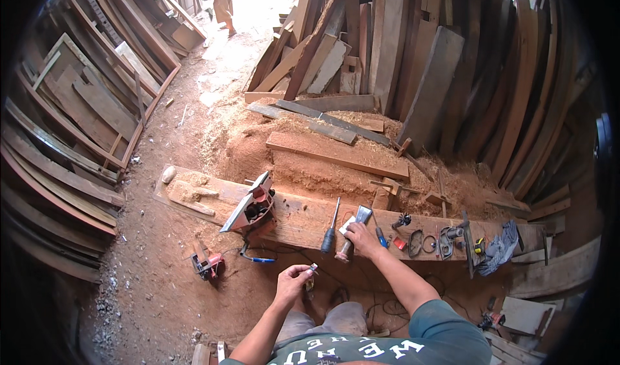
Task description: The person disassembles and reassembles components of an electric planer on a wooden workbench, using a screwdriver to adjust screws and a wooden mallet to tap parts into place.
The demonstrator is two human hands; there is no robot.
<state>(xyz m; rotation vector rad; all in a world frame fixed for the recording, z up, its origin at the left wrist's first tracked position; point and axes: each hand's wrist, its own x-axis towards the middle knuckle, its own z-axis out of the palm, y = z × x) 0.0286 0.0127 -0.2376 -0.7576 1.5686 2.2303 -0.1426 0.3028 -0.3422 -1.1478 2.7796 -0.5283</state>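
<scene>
My right hand (363,239) reaches to a long wooden workbench plank (297,219) and grips a wide chisel (354,232) with a flat metal blade and a wooden handle. My left hand (294,280) is held over my lap, pinching a small pale piece (313,269) between finger and thumb. A screwdriver with a dark handle (330,228) lies on the plank just left of the chisel. An electric planer (253,207) rests tilted on the plank further left.
Small tools, a tape measure and a blue cloth (500,249) lie at the plank's right end. A red power tool (206,263) sits on the dirt floor. Sawdust heaps (310,165) and stacked boards (77,126) surround the spot. A person (223,3) stands far off.
</scene>
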